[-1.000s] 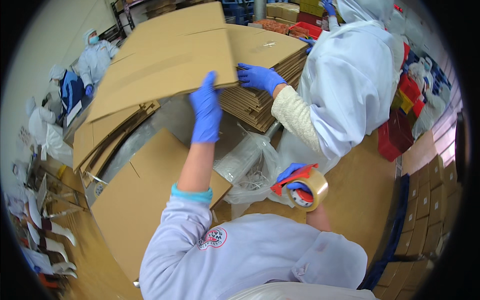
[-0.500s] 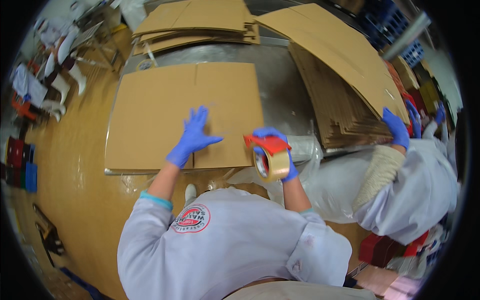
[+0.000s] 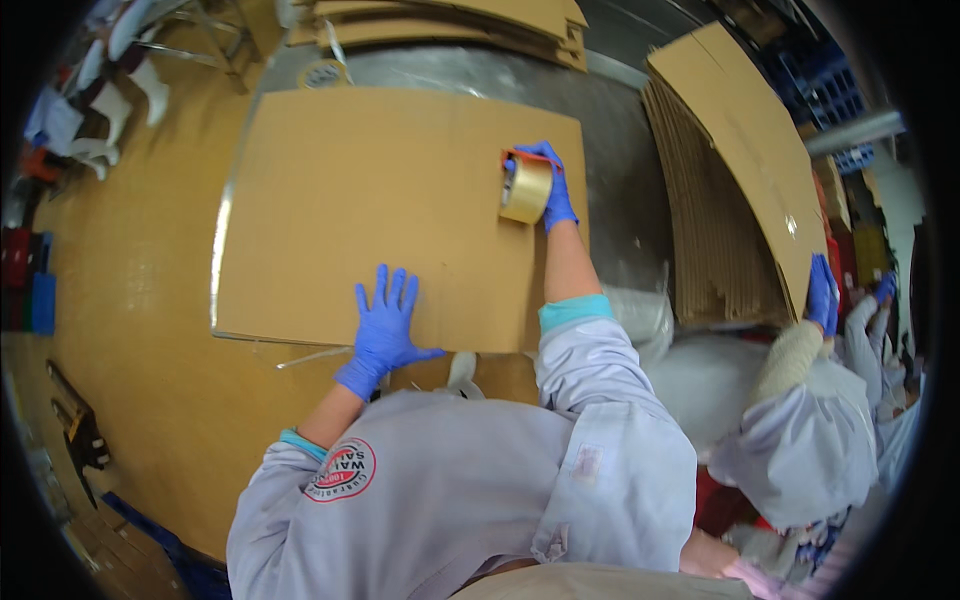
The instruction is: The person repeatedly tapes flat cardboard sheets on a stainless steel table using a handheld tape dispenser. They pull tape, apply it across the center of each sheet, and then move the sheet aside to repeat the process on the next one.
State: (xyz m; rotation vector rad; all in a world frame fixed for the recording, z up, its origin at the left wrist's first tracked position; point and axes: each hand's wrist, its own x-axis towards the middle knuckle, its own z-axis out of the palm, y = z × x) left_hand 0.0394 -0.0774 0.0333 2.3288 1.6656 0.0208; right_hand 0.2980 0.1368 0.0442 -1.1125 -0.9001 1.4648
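Observation:
A flat cardboard piece (image 3: 330, 190) lies on the steel table (image 3: 625, 160) in front of me. My left hand (image 3: 385, 325) rests near its front edge, fingers spread, holding nothing. My right hand (image 3: 550, 190) grips a red tape dispenser with a roll of clear yellowish tape (image 3: 525, 195) over the board's upper right part; whether the roll touches it is unclear. Another tape roll (image 3: 315, 75) sits behind the board. A leaning stack of flat boxes (image 3: 730, 130) is on the right, with a co-worker's gloved hand (image 3: 822, 290) at its front corner.
More flat boxes (image 3: 440, 20) lie at the back. The co-worker in white (image 3: 790, 430) stands close on my right. At the left are other people's white boots (image 3: 150, 95), a metal stand, coloured crates (image 3: 30, 285) and a black wheeled object (image 3: 80, 430). Blue crates (image 3: 830, 90) stand at the back right.
My view has swung down onto the table. My left hand has left the raised sheet and is spread on the board before me. My right hand has moved forward over it with the tape.

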